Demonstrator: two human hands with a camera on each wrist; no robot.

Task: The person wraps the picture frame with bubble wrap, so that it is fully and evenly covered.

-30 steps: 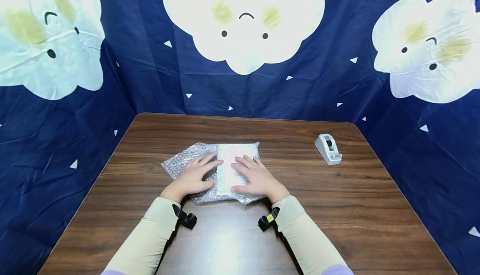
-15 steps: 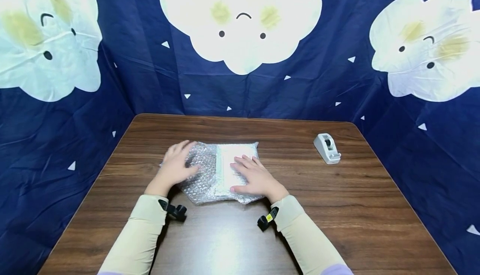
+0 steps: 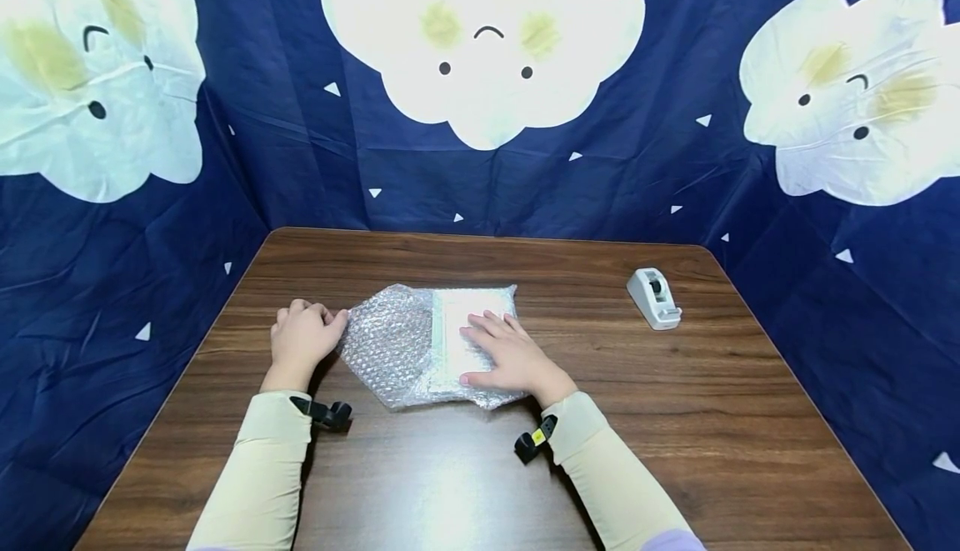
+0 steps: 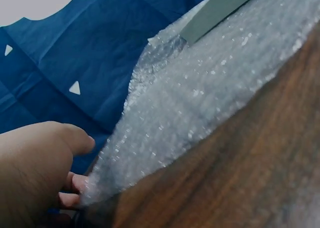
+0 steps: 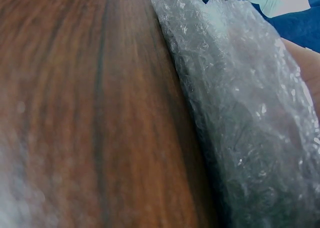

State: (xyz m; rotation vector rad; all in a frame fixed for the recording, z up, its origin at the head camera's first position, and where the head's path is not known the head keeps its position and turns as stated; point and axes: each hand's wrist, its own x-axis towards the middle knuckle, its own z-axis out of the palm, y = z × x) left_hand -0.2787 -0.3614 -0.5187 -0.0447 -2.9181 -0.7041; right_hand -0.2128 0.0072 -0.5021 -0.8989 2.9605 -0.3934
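A sheet of bubble wrap (image 3: 390,343) lies on the table, its bare part spread out to the left. On its right part sits a flat white rectangular item (image 3: 452,326) with a pale green border, seen edge-on as a grey-green strip (image 4: 222,10) in the left wrist view. My left hand (image 3: 303,336) is at the wrap's left corner, fingers curled at the edge with the thumb above; the fingertips are partly hidden. With fingers spread, my right hand (image 3: 510,355) rests on the white item. Folded wrap (image 5: 250,113) runs along the near side in the right wrist view.
A white tape dispenser (image 3: 655,298) stands at the back right of the brown wooden table (image 3: 675,434). Dark blue cloth (image 3: 495,184) with white cloud prints hangs behind the table and at both sides.
My left hand has left the white item's left edge and moved left across the bubble wrap to its outer corner, its fingers now curled. The right hand has stayed in place.
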